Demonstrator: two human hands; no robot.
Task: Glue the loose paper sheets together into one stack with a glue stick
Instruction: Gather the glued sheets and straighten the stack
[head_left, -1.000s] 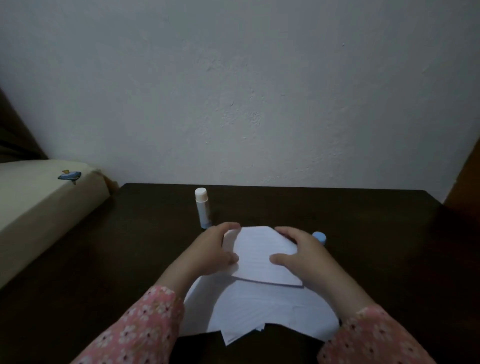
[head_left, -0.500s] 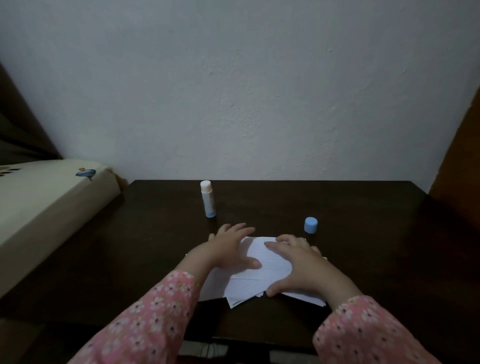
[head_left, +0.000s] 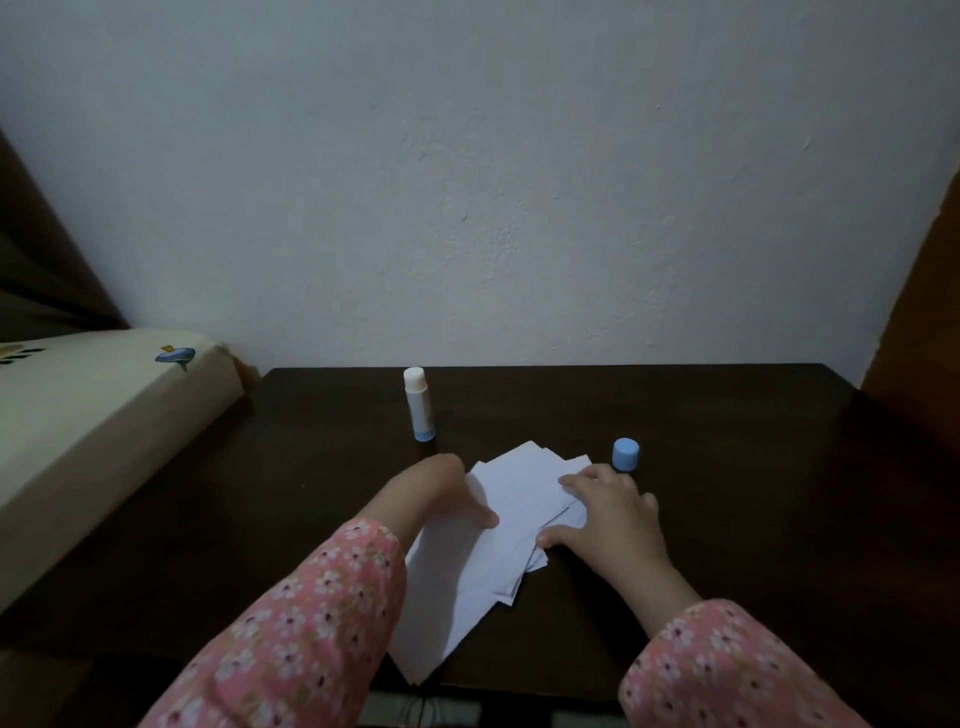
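Observation:
Several white paper sheets (head_left: 498, 525) lie fanned out on the dark wooden table (head_left: 727, 467), one long sheet reaching the near edge. My left hand (head_left: 441, 493) rests on the pile's left side, thumb pressing the top sheet. On the right side lies my right hand (head_left: 608, 512), fingers spread flat over the sheets. The uncapped glue stick (head_left: 418, 402) stands upright behind the left hand, apart from it. Its blue cap (head_left: 625, 453) stands just beyond my right fingers.
A cream cushioned edge with a small blue print (head_left: 104, 415) borders the table on the left. A white wall (head_left: 493, 182) rises right behind the table. A brown wooden panel (head_left: 919, 312) stands at the right.
The top sheet held up a second ago now lies on the pile. Both hands have flattened and slid apart across the sheets. The camera has pulled back.

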